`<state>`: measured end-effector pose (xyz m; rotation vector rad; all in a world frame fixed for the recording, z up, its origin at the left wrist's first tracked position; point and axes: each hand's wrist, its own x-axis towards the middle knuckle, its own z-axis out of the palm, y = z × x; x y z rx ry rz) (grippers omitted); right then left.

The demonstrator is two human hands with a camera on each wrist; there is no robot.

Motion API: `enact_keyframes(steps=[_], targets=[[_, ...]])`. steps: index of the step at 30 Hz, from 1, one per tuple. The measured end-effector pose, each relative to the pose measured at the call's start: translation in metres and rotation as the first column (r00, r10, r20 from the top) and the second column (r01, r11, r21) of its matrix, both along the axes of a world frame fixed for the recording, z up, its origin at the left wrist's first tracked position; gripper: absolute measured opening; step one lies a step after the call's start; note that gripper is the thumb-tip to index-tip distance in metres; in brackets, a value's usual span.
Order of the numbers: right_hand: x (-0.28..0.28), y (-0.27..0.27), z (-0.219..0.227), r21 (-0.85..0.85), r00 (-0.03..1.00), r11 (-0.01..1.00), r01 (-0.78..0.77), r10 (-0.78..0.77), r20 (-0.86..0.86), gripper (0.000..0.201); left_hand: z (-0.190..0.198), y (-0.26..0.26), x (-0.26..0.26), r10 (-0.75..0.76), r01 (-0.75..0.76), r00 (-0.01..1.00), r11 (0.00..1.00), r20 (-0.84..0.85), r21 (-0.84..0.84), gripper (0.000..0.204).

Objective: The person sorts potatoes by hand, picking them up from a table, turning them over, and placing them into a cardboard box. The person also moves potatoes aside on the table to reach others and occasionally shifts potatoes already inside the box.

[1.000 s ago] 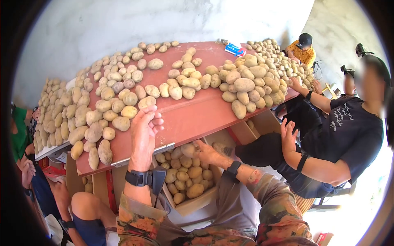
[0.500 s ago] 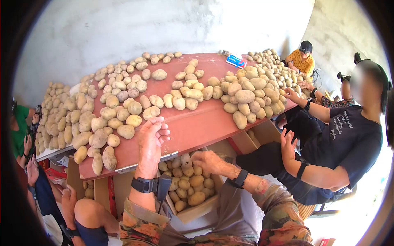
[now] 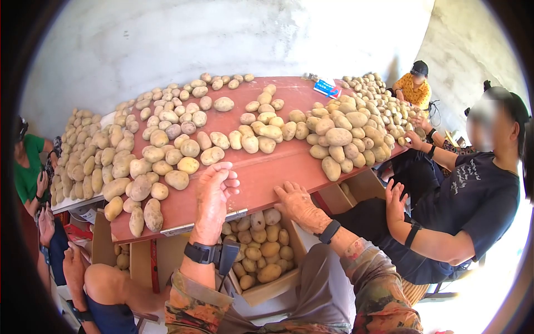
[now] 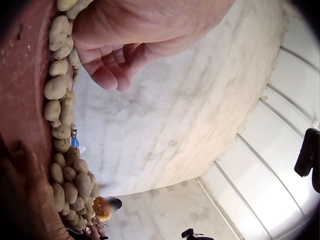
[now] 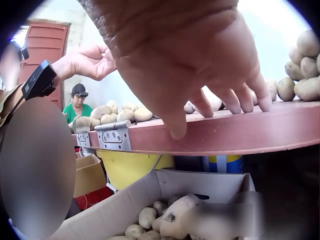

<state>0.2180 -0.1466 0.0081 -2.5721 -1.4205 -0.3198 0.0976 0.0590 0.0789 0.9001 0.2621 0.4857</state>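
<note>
Two hands [image 3: 253,195], fingers relaxed, rest on the table edge [image 3: 261,186].

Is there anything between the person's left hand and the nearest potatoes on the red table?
Nothing visible. The left hand rests at the table's near edge, fingers loosely curled and holding nothing. Bare red tabletop lies between it and the nearest potato. The right hand rests on the same edge, off to the side.

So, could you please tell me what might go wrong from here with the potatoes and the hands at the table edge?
1. Several potatoes lie close to the red table's near edge; a nudge from the left hand could roll them off.
2. The right hand rests open on the edge above the cardboard box; potatoes swept off carelessly might miss it.
</note>
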Motion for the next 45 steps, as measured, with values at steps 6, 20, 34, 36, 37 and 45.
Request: enact_keyframes(steps=[6,20,34,36,37,45], targets=[[0.023,0.013,0.020,-0.144,0.944,0.987,0.066,-0.108,-0.312,0.037,-0.001,-0.002,0.000,-0.012,0.012,1.000,1.000,-0.013,0.014,0.014],[0.107,0.096,0.016,0.175,0.935,0.982,0.073,-0.128,0.329,0.062,-0.001,-0.005,0.004,-0.040,0.041,0.997,0.999,-0.064,0.018,0.015],[0.140,0.128,0.020,0.157,0.959,0.953,0.260,-0.273,0.070,0.040,0.001,-0.005,0.005,-0.041,0.042,0.995,0.999,-0.090,0.012,0.015],[0.138,0.117,0.025,0.153,0.958,0.947,0.281,-0.287,0.019,0.033,0.001,-0.005,0.005,-0.041,0.043,0.995,0.999,-0.085,0.017,0.015],[0.137,0.113,0.025,0.157,0.961,0.951,0.265,-0.273,0.030,0.032,0.000,-0.006,0.005,-0.045,0.046,0.996,0.999,-0.077,0.018,0.015],[0.135,0.069,0.007,0.037,0.972,0.973,0.227,-0.225,-0.063,0.030,-0.003,-0.005,0.008,-0.051,0.052,0.997,0.998,-0.051,0.027,0.016]])
